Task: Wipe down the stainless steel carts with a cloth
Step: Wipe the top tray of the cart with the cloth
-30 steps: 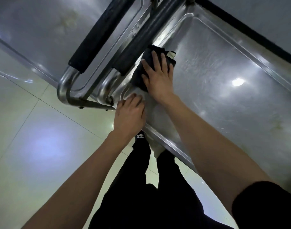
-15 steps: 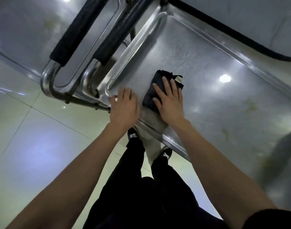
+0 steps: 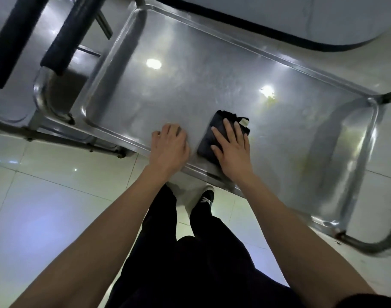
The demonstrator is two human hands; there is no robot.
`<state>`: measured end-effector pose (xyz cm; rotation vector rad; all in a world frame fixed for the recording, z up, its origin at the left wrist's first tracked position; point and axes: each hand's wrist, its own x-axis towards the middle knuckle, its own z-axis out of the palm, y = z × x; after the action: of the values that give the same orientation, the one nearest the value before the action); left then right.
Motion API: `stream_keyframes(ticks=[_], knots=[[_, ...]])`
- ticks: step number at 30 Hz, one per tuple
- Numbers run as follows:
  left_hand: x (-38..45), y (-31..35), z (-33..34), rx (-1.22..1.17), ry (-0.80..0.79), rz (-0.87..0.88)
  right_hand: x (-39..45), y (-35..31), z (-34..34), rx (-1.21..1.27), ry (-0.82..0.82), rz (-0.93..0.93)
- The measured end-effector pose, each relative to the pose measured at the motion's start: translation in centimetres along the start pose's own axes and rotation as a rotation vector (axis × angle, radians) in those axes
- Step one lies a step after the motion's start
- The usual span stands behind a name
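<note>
A stainless steel cart point(image 3: 190, 70) with a raised rim fills the upper middle of the view. A folded black cloth point(image 3: 214, 130) with a small white tag lies on its top near the front rim. My right hand point(image 3: 232, 150) presses flat on the cloth with straight fingers. My left hand point(image 3: 169, 147) rests on the cart's front rim just left of the cloth, its fingers bent over the edge onto the steel top. Yellowish stains point(image 3: 270, 98) show on the steel beyond and to the right of the cloth.
A second steel cart point(image 3: 10, 107) stands against the left end, and both carts' black-padded handles point(image 3: 61, 45) lie side by side there. A black-edged pale surface point(image 3: 279, 10) lies beyond the cart. Pale floor tiles point(image 3: 45, 196) surround my legs and shoes.
My right hand has slid the cloth from the cart's left end by the handles to the right along the front of the top. My left hand followed along the rim.
</note>
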<state>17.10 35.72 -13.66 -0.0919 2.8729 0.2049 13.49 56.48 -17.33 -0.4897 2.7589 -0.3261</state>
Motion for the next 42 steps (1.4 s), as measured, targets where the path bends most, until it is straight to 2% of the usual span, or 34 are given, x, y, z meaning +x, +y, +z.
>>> stream_keyframes(ticks=[5,8,15,25,31,35,42], knots=[[-0.3,1.7,0.4,-0.022,0.019,-0.007,-1.0,0.5,-0.1,-0.005,0.012,0.011],[-1.1,0.2,0.5,-0.011,0.098,-0.036,-0.4,-0.4,0.2,-0.015,0.017,0.008],[-3.0,-7.7,1.3,-0.034,0.158,-0.185,2.6,-6.3,2.1,-0.051,0.032,-0.128],[-5.6,-18.6,2.2,-0.199,0.359,-0.401,8.4,-18.6,4.9,-0.074,0.034,-0.31],[-5.3,-22.2,2.2,-0.321,0.527,-0.261,13.2,-25.9,5.1,-0.035,-0.006,-0.333],[-6.1,-23.6,2.9,-0.383,0.622,-0.24,16.0,-30.0,5.4,-0.018,-0.02,-0.332],[-6.5,-24.3,3.0,-0.378,0.593,-0.178,18.8,-34.7,5.9,0.016,-0.02,-0.309]])
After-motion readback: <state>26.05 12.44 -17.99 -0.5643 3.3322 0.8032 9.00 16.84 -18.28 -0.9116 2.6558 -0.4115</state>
